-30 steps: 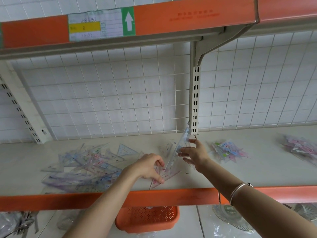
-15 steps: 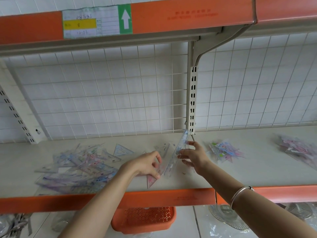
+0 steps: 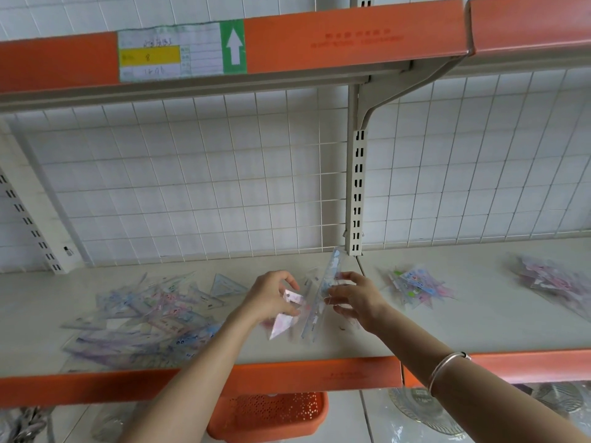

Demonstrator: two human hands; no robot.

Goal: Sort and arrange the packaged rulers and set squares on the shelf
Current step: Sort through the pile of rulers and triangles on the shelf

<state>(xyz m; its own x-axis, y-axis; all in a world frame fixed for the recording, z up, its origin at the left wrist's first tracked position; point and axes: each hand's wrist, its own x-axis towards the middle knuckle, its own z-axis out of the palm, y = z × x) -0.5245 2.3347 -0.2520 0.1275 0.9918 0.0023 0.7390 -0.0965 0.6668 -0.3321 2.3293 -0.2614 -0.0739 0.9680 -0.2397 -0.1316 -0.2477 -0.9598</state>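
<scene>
My left hand (image 3: 271,295) pinches a pink packaged set square (image 3: 284,321), lifted a little off the cream shelf (image 3: 479,321). My right hand (image 3: 355,297) grips a long clear packaged ruler (image 3: 323,292) that stands tilted, its top end near the slotted upright. A loose heap of packaged rulers and set squares (image 3: 144,318) lies to the left on the shelf. One clear set square (image 3: 225,284) lies apart behind the heap. A small pile of colourful packs (image 3: 415,287) sits right of my right hand, and a pink pile (image 3: 553,282) lies at the far right.
A slotted metal upright (image 3: 357,193) and a wire grid back panel (image 3: 192,174) close the rear. The upper shelf edge (image 3: 319,43) hangs overhead with a paper label. Below the orange front rail (image 3: 319,375) sit an orange perforated basket (image 3: 271,417) and clear plates.
My left hand has lifted the pink set square off the shelf and drawn it toward the ruler. My right hand still holds the ruler, a little lower. The view has tilted slightly upward.
</scene>
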